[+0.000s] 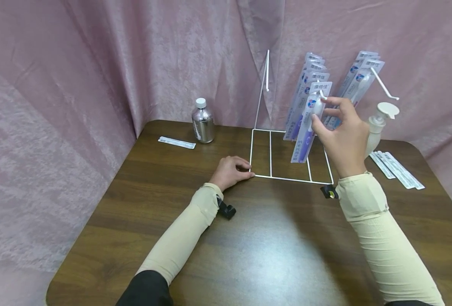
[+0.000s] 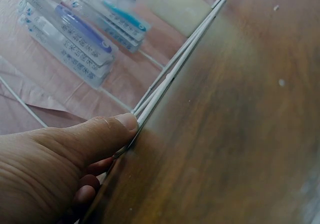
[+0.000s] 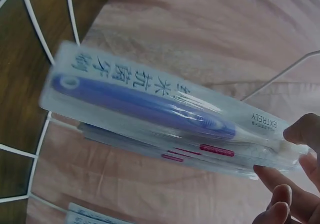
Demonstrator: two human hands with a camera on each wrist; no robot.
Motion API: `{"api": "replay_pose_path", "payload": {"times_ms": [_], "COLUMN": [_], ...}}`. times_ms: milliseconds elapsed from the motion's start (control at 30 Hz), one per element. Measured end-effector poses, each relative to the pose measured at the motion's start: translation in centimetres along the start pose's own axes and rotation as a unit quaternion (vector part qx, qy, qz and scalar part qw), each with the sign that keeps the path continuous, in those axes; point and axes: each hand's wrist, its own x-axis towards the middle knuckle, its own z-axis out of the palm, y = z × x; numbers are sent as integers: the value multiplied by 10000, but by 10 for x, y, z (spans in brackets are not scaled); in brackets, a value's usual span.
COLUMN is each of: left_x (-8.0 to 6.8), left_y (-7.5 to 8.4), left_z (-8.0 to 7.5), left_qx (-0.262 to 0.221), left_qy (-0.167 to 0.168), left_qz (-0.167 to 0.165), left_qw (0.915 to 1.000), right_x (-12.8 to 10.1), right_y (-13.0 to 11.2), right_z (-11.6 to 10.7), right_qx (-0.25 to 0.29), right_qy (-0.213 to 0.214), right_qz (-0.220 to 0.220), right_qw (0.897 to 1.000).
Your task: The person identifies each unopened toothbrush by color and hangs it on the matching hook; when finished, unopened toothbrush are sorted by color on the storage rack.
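Pinching toothbrush pack, raised right hand (left hand grip steadies rack)

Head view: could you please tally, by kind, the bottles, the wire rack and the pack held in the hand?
Silver bottle: 1
Pump bottle: 1
White wire rack: 1
Toothbrush pack pinched by the right hand: 1
Total: 4
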Motion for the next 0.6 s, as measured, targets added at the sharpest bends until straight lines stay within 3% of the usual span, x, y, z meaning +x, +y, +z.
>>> {"api": "replay_pose_path", "payload": {"times_ms": [600], "left_x": [2], "left_y": [0], "left_z": [0], "left_qx": [-71], "left_qy": [117], "left_qz": [-40], "left_qw": [9999], "right_x": [13], "right_y": [1], "right_z": [5], "right_qx": [-300], "right_qy": [-264], "right_qz": [141], "right_qw": [9991]}}
